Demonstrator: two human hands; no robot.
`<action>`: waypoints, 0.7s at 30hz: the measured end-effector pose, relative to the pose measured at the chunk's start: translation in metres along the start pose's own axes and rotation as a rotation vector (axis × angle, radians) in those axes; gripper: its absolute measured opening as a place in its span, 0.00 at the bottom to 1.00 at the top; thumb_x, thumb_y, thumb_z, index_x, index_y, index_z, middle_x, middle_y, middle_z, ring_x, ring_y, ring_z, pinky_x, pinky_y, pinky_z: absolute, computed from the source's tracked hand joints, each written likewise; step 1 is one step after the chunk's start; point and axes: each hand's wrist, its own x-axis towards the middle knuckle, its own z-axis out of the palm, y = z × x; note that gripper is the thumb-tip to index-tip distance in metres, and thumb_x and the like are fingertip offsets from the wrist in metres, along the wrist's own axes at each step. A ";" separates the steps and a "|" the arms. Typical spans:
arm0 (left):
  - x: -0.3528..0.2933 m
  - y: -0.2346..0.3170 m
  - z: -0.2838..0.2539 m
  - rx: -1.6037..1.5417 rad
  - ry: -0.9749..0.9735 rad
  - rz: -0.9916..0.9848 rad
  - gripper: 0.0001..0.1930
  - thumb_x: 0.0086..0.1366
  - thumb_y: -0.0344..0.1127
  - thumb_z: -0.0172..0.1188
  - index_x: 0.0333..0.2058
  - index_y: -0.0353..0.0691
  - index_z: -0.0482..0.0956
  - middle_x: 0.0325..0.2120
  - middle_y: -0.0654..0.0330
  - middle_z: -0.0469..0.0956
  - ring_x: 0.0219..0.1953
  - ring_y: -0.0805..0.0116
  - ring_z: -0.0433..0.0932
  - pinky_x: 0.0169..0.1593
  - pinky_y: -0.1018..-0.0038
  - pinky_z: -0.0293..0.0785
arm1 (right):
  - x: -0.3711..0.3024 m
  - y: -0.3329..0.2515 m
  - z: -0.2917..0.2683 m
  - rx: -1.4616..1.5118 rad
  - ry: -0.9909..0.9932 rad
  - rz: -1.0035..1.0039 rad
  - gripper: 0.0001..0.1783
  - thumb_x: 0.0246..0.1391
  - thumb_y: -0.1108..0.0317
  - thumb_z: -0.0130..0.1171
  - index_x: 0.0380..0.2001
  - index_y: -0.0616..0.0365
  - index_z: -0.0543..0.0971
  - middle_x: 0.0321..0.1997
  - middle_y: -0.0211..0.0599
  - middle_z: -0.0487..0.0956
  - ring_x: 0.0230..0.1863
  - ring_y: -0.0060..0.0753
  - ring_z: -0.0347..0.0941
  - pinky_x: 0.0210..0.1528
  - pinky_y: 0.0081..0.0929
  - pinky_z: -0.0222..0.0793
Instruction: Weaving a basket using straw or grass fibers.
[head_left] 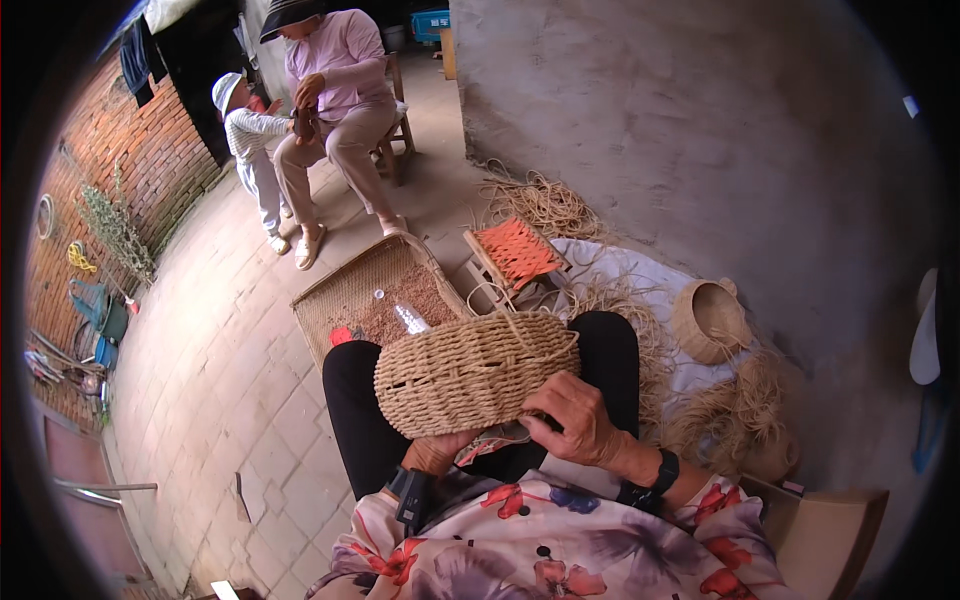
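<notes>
Resting on the left hand [443, 450], its finger spread hidden, a woven basket [470, 372] meets the curled right hand [574, 420], pinch unclear.

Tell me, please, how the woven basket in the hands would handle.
The woven basket is likely fairly stiff, since its tight rows hold a rounded form; its coarse texture suggests little slipping; its curved side might roll.

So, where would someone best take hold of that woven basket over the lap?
Probably by the rounded left end of the basket, coming in from the left. That end bulges outward and looks uncovered, while the left hand is under the near edge and the right hand is at the near right.
</notes>
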 end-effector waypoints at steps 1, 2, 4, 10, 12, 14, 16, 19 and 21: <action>0.001 -0.003 0.002 -0.007 -0.005 -0.006 0.25 0.78 0.49 0.39 0.62 0.37 0.68 0.60 0.47 0.72 0.60 0.52 0.73 0.66 0.53 0.71 | -0.001 0.004 -0.001 -0.009 -0.034 0.048 0.11 0.43 0.74 0.68 0.31 0.57 0.78 0.30 0.37 0.73 0.32 0.41 0.74 0.33 0.36 0.72; 0.003 -0.006 0.004 -0.016 -0.014 -0.020 0.25 0.78 0.49 0.38 0.62 0.37 0.68 0.60 0.47 0.72 0.60 0.52 0.73 0.66 0.53 0.71 | -0.003 0.009 -0.003 0.013 -0.027 0.083 0.10 0.44 0.75 0.68 0.30 0.57 0.77 0.28 0.37 0.73 0.30 0.42 0.74 0.32 0.36 0.72; 0.007 -0.013 0.009 -0.037 -0.046 -0.054 0.26 0.78 0.50 0.38 0.62 0.37 0.68 0.60 0.47 0.72 0.60 0.51 0.73 0.66 0.53 0.70 | -0.004 0.013 -0.008 0.041 -0.049 0.140 0.10 0.44 0.75 0.68 0.30 0.57 0.77 0.28 0.36 0.72 0.29 0.42 0.74 0.32 0.36 0.72; 0.020 -0.023 0.019 -0.126 -0.168 -0.154 0.26 0.77 0.49 0.39 0.63 0.38 0.66 0.60 0.50 0.72 0.60 0.53 0.72 0.66 0.53 0.71 | 0.021 -0.013 -0.021 -0.125 0.036 -0.065 0.09 0.43 0.75 0.68 0.29 0.57 0.79 0.28 0.34 0.73 0.29 0.41 0.73 0.32 0.35 0.70; 0.023 -0.023 0.018 -0.096 -0.119 -0.133 0.24 0.77 0.48 0.42 0.62 0.39 0.67 0.60 0.51 0.72 0.59 0.56 0.73 0.66 0.58 0.71 | 0.039 -0.019 -0.021 -0.219 0.032 -0.102 0.08 0.44 0.74 0.68 0.29 0.56 0.79 0.28 0.34 0.73 0.31 0.40 0.73 0.34 0.36 0.70; 0.026 -0.023 0.015 -0.073 -0.217 -0.151 0.23 0.77 0.46 0.42 0.61 0.39 0.67 0.59 0.52 0.73 0.59 0.58 0.73 0.66 0.61 0.72 | 0.055 -0.021 -0.017 -0.267 -0.005 -0.129 0.08 0.45 0.73 0.68 0.29 0.56 0.79 0.29 0.34 0.73 0.32 0.40 0.72 0.36 0.36 0.69; 0.027 -0.025 0.008 -0.038 -0.292 -0.138 0.22 0.77 0.46 0.42 0.61 0.40 0.68 0.59 0.54 0.73 0.58 0.59 0.73 0.65 0.61 0.72 | 0.066 -0.021 -0.012 -0.293 -0.107 -0.104 0.07 0.47 0.71 0.67 0.30 0.56 0.78 0.30 0.35 0.73 0.35 0.41 0.72 0.39 0.38 0.68; 0.031 -0.029 -0.004 -0.041 -0.320 -0.099 0.21 0.77 0.45 0.40 0.59 0.40 0.69 0.57 0.55 0.75 0.56 0.61 0.75 0.63 0.58 0.74 | 0.076 -0.022 -0.004 -0.301 -0.200 -0.132 0.07 0.47 0.71 0.66 0.29 0.56 0.77 0.31 0.37 0.74 0.36 0.43 0.73 0.40 0.39 0.69; 0.032 -0.029 -0.012 -0.099 -0.369 -0.087 0.20 0.77 0.45 0.40 0.59 0.41 0.69 0.56 0.56 0.75 0.56 0.61 0.75 0.63 0.58 0.74 | 0.080 -0.027 -0.002 -0.308 -0.232 -0.097 0.07 0.48 0.71 0.66 0.29 0.57 0.77 0.30 0.40 0.75 0.36 0.44 0.75 0.40 0.39 0.72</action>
